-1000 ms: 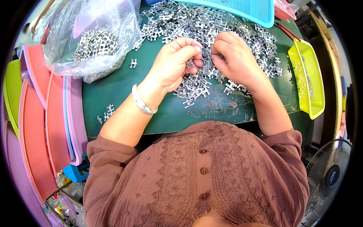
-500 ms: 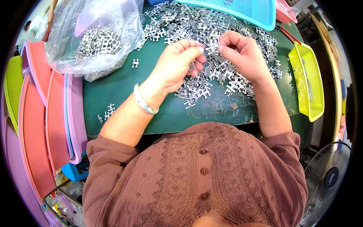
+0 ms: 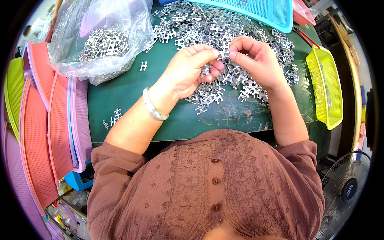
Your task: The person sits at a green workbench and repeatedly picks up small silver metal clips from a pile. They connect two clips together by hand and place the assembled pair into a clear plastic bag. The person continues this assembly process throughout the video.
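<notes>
Above a heap of small silvery H-shaped metal parts (image 3: 248, 90), both my hands meet. My left hand (image 3: 192, 68), with a pale bangle (image 3: 152, 105) at its wrist, pinches one end of a small metal part (image 3: 224, 54) between thumb and forefinger. Another bit of metal shows among its curled lower fingers. My right hand (image 3: 258, 60) has thumb and forefinger closed at the other end of the same part. The fingertips hide much of that piece.
A clear plastic bag (image 3: 100, 68) of such parts stands at the back left. Stacked coloured baskets (image 3: 38, 140) rise on the left. A blue basket (image 3: 276, 18) sits behind the heap, a yellow-green basket (image 3: 336, 108) at the right. A fan (image 3: 346, 190) stands lower right.
My right hand has come slightly down and left, toward my left hand. The pinched metal part now shows more plainly between the fingertips.
</notes>
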